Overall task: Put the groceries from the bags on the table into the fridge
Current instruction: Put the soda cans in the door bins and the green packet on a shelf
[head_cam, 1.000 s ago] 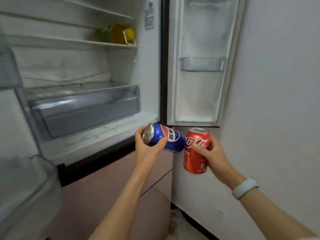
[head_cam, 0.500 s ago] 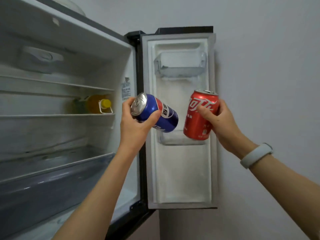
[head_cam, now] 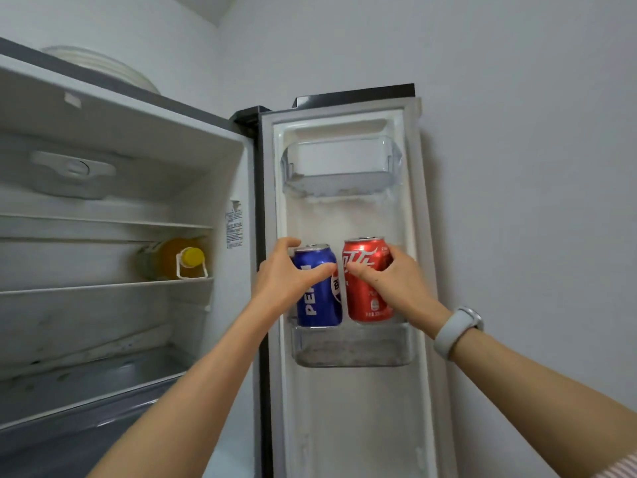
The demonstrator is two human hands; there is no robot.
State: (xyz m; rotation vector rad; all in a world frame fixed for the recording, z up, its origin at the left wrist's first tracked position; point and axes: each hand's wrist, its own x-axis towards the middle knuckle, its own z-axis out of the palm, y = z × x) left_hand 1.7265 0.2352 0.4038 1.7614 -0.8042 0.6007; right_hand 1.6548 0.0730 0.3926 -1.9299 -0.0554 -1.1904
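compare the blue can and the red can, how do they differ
The blue can is in the left hand, nearer the hinge; the red can is in the right hand, nearer the wall. Both stand upright, side by side, at the lower door bin.

Home kitchen: open fridge, soda cans.

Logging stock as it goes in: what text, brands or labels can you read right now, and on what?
"PEP", running vertically in white up the blue can in the left hand; the remaining letters are covered by that hand.
White script logo on the red can in the right hand: stylised, not readable as letters; the small print below is blurred.
Sticker on the fridge's inner wall: too small to read.
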